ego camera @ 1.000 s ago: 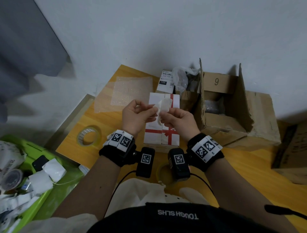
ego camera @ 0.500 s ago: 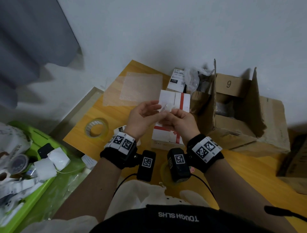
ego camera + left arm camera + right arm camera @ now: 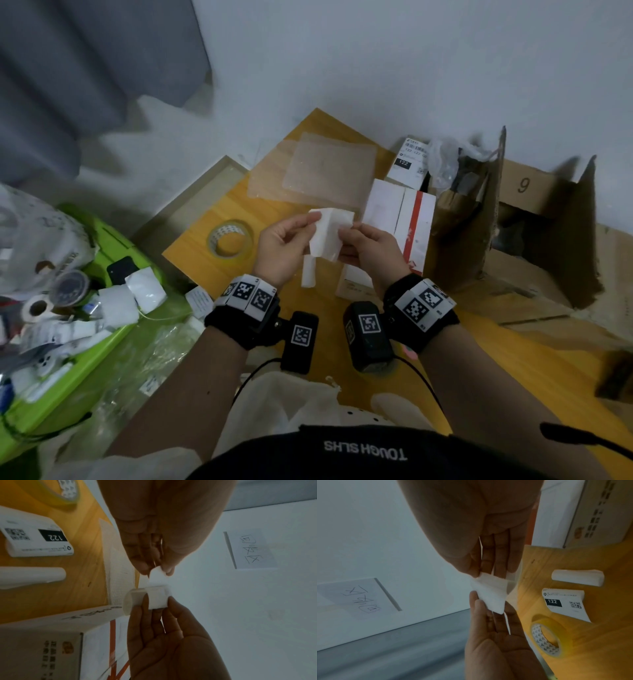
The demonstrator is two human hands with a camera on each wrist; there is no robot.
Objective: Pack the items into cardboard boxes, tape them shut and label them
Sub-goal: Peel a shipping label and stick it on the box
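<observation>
Wooden, orange-toned surface (image 3: 212, 246) fills mid-frame in the head view, carrying one tape roll (image 3: 230, 238), one white red-striped box (image 3: 399, 219) and one open cardboard box (image 3: 534, 236) at right. Left hand (image 3: 282, 248) and right hand (image 3: 370, 248) each pinch one thin white paper label (image 3: 329, 236) above it.

Left wrist view: fingertips (image 3: 169, 570) nip the label's (image 3: 157, 596) curled corner at centre.

Right wrist view: label (image 3: 489, 592) is centred, tape roll (image 3: 546, 635) lower right.

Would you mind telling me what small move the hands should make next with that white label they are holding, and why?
Probably keep peeling: the left hand pinches one corner of the white label while the right hand pinches the other side, and its layers look only partly separated. The white box with the red stripe lies just behind, likely awaiting it.
</observation>
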